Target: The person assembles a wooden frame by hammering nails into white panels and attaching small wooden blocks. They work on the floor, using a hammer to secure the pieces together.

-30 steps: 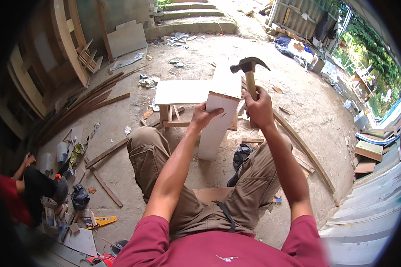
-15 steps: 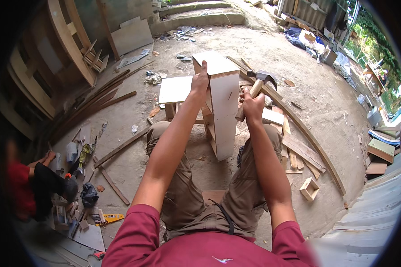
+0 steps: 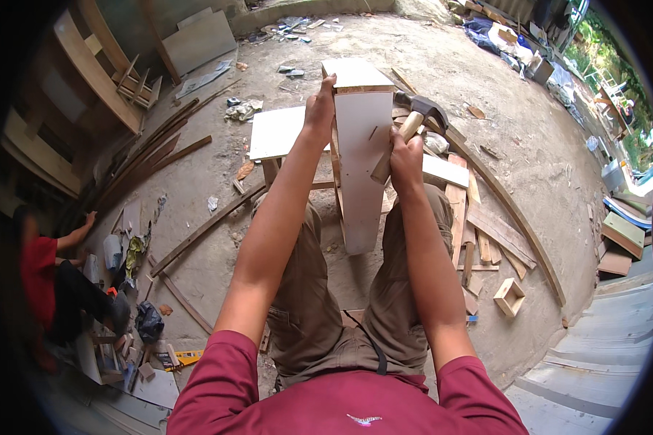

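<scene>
With twelve pointing straight ahead of the person and the middle of the view as hub, the biggest thing is the bare, dusty floor point(image 3: 551, 167), bordered at four by ribbed metal sheets point(image 3: 595, 370). Tall wooden frames point(image 3: 101, 72) lean at ten, and a co-worker point(image 3: 40, 275) in a red top sits between eight and nine. The white box point(image 3: 359, 170), pale-faced with raw wood edges, stands nearly upright at twelve to one, its lower end between the person's knees point(image 3: 290, 225); whether it rests on the floor I cannot tell. Just beyond it at eleven is a low white-topped stand point(image 3: 278, 130). A long plank point(image 3: 519, 208) slants from one round to four, with loose boards point(image 3: 497, 235) inside it at three and a small open wooden box point(image 3: 509, 297) near four. The hammer point(image 3: 412, 129) lies between one and two, head away from the person, handle slanting over the box's right edge. The left hand point(image 3: 321, 109), at twelve, is curled about the box's upper left edge, most fingers hidden; the right hand point(image 3: 406, 154) is closed round the hammer's handle. A tiny dark slanted mark point(image 3: 373, 133) shows on the box's face, nail or slot unclear. The step in hand seems to be steadying and positioning the box; a hammer blow would call for a firm left hold and the handle swung clear.
</scene>
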### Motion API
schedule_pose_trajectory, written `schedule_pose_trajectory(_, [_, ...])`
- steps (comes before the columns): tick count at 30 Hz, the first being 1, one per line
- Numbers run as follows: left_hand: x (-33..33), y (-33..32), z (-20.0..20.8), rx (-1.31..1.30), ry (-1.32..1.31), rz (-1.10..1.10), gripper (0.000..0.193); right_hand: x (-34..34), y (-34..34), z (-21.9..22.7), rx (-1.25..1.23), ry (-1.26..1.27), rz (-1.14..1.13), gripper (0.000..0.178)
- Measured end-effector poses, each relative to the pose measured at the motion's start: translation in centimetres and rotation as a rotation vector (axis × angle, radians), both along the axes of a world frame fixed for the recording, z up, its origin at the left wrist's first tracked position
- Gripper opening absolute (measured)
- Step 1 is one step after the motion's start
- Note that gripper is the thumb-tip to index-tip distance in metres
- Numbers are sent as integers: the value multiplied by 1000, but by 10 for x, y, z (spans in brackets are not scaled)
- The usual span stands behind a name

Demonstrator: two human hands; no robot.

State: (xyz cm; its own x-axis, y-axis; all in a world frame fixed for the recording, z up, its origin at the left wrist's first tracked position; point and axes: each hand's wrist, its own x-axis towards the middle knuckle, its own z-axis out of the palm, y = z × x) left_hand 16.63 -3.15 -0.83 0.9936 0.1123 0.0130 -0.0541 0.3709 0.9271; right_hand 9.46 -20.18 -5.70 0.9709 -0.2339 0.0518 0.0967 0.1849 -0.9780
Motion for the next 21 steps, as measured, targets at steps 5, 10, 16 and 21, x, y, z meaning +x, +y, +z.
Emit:
schedule_pose_trajectory(5, [2,27,1,80,-39,-17,79,9,18,-2,-24,-89,-16,34])
schedule_pose_trajectory(10, [-42,40,-31,262,-107,-70,67,0,38,3,-4,-60,87,54])
schedule_pose_trajectory(16, [-61,51,-21,272,-197,-7,57,-7,60,-3,36,-83,68,52])
schedule_pose_trajectory(21, [-80,50,-15,594,-439,368,65,-12,71,1,32,-61,0,52])
